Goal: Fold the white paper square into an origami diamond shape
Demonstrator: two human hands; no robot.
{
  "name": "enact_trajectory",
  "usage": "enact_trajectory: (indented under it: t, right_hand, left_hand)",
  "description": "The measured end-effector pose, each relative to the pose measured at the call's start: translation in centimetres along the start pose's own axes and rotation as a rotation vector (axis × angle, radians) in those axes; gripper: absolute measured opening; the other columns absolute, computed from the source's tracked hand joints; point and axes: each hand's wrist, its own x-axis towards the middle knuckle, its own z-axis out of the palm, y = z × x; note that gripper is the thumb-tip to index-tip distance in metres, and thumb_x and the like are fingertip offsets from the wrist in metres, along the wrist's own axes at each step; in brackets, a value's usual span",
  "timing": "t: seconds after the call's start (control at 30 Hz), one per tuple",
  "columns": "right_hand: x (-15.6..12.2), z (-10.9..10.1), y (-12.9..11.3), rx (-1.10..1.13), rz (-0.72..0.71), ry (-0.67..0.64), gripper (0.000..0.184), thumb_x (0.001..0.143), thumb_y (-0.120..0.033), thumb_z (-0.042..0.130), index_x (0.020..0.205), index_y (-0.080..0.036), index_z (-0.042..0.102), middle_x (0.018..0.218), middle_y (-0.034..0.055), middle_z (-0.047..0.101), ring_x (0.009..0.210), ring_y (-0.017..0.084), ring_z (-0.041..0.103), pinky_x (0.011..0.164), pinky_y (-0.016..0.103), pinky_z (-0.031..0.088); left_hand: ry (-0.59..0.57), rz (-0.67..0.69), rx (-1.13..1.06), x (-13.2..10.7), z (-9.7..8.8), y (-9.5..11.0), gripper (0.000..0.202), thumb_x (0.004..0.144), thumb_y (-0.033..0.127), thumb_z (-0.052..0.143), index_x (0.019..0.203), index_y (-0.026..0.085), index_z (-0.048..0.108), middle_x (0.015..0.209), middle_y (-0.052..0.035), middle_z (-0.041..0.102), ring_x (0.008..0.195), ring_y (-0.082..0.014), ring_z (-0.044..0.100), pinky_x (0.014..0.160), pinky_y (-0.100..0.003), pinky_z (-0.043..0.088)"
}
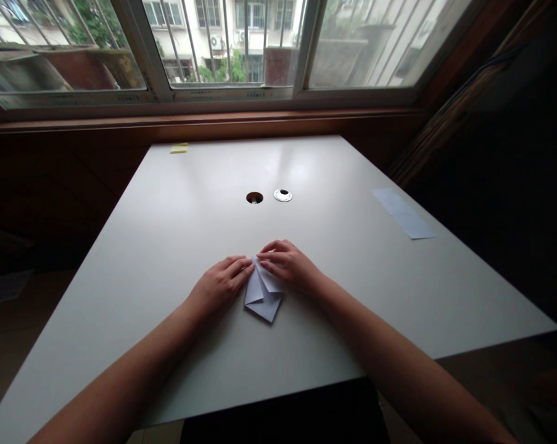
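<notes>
White table [190, 216], its surface smooth, stands below a sliding window [222, 94] with metal bars [246, 37] beyond it. Near the table's far left corner lies a yellow slip [179, 148]. About midway across, a round hole [255, 198] opens through the surface, and a ring-shaped cover [280, 198] rests just to its right, apart from it. A sheet of paper [404, 214] lies flat near the right edge. Folded white paper [261, 293] lies on the near part of the table, between the left hand [220, 282] and the right hand [290, 264], with its narrow end pointing toward the window and its wider, angled end toward the near edge. Two flaps [254, 288] fan down from the narrow end over the lower layer. Left hand: fingers close together, fingertips in contact with the paper's left side beside the narrow end. Right hand: fingers bent, fingertips at the right flap near the same end. Both grips are narrow; whether either hand pinches the paper or only presses it against the table cannot be told
</notes>
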Motion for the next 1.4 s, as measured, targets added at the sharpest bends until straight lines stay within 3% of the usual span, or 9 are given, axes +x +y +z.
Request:
enact_trajectory:
  t: [0.13,0.3,0.53,0.77,1.03,1.4]
  right_hand:
    - [0.0,0.0,-0.7,0.005,0.078,0.008,0.029,0.085,-0.040,0.068,0.108,-0.023,0.072,0.101,0.0072,0.064,0.092,0.020,0.057,0.087,0.035,0.048]
    - [-0.1,0.0,-1.9,-0.106,0.069,-0.035,0.031,0.078,-0.032,0.072,0.106,-0.019,0.070,0.101,0.0077,0.062,0.088,0.020,0.055,0.086,0.035,0.047]
    - [-0.6,0.0,-4.3,-0.384,0.079,-0.079,0.010,0.087,-0.021,0.058,0.089,-0.017,0.068,0.094,0.0080,0.062,0.084,0.019,0.052,0.076,0.030,0.043]
    - [-0.7,-0.2,-4.8,-0.573,0.006,-0.131,0.016,0.092,-0.018,0.053,0.079,-0.017,0.062,0.087,0.0066,0.061,0.079,0.018,0.051,0.068,0.030,0.037]
    - [-0.6,-0.5,-4.5,-0.586,-0.120,-0.159,0.018,0.092,-0.013,0.052,0.078,-0.016,0.062,0.085,0.0059,0.061,0.078,0.018,0.049,0.066,0.031,0.035]
    - [-0.4,-0.5,-4.3,-0.577,-0.136,-0.185,0.017,0.092,-0.012,0.053,0.080,-0.016,0.064,0.086,0.0067,0.063,0.077,0.018,0.050,0.065,0.032,0.036]
  left_hand:
    - [0.041,-0.066,0.039,0.3,0.3,0.2,0.036,0.099,0.023,0.047,0.134,0.020,0.053,0.128,-0.0098,0.060,0.121,-0.0224,0.053,0.101,-0.041,0.048]
    - [0.047,-0.097,0.042,0.3,0.6,0.2,0.035,0.100,0.028,0.046,0.132,0.019,0.054,0.128,-0.0085,0.061,0.119,-0.0226,0.052,0.097,-0.039,0.047]
    - [0.042,-0.112,0.060,0.4,0.5,0.4,0.033,0.099,0.027,0.046,0.130,0.021,0.056,0.125,-0.0075,0.063,0.117,-0.0220,0.054,0.097,-0.038,0.046]
    - [0.056,-0.121,0.102,0.4,0.4,0.7,0.033,0.099,0.027,0.047,0.130,0.023,0.057,0.128,-0.0068,0.062,0.120,-0.0228,0.053,0.097,-0.038,0.046]
    - [0.040,-0.123,0.149,0.3,0.4,1.1,0.033,0.100,0.028,0.044,0.129,0.021,0.058,0.130,-0.0060,0.062,0.121,-0.0234,0.053,0.096,-0.039,0.045]
    - [0.040,-0.103,0.204,0.4,0.0,1.3,0.034,0.100,0.026,0.044,0.130,0.019,0.057,0.140,-0.0071,0.055,0.128,-0.0250,0.048,0.095,-0.041,0.047]
